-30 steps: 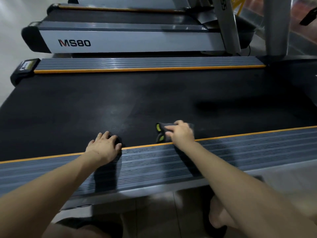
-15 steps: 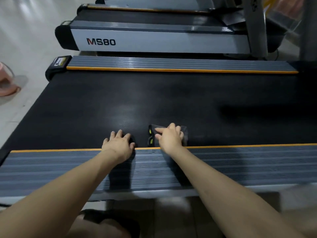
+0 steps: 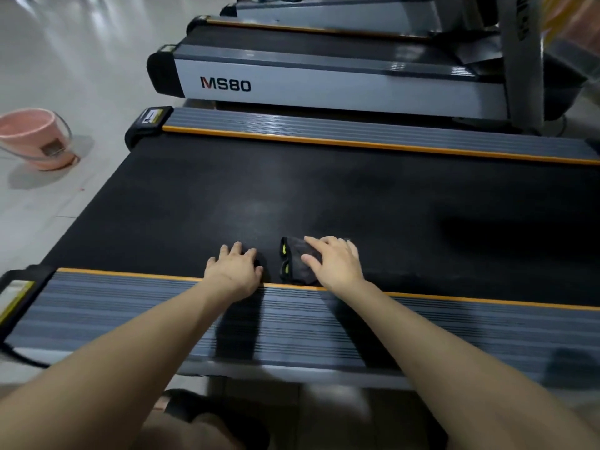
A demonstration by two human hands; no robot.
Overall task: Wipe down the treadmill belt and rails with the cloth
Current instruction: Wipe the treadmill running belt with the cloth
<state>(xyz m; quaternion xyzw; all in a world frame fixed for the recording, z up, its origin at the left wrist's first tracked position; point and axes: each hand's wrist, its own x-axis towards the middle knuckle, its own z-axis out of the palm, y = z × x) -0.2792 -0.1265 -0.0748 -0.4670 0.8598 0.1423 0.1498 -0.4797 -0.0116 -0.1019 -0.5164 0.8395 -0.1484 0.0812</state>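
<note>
A black treadmill belt (image 3: pixel 324 196) runs across the view between two grey ribbed rails with orange trim, the near rail (image 3: pixel 130 316) and the far rail (image 3: pixel 357 133). A dark cloth (image 3: pixel 293 261) with yellow-green patches lies on the belt at the near rail's edge. My right hand (image 3: pixel 334 263) presses flat on the cloth with fingers spread. My left hand (image 3: pixel 235 269) rests on the belt just left of it, fingers lightly bent, holding nothing.
A pink bucket (image 3: pixel 35 138) stands on the pale floor at the left, beyond the belt's rear end. A second treadmill marked MS80 (image 3: pixel 324 82) lies behind the far rail, its upright post (image 3: pixel 522 60) at the right. My knees are below the near rail.
Both hands and the cloth have slid left along the belt toward its rear end. The view has swung left, bringing the pink bucket and the rail end caps into sight.
</note>
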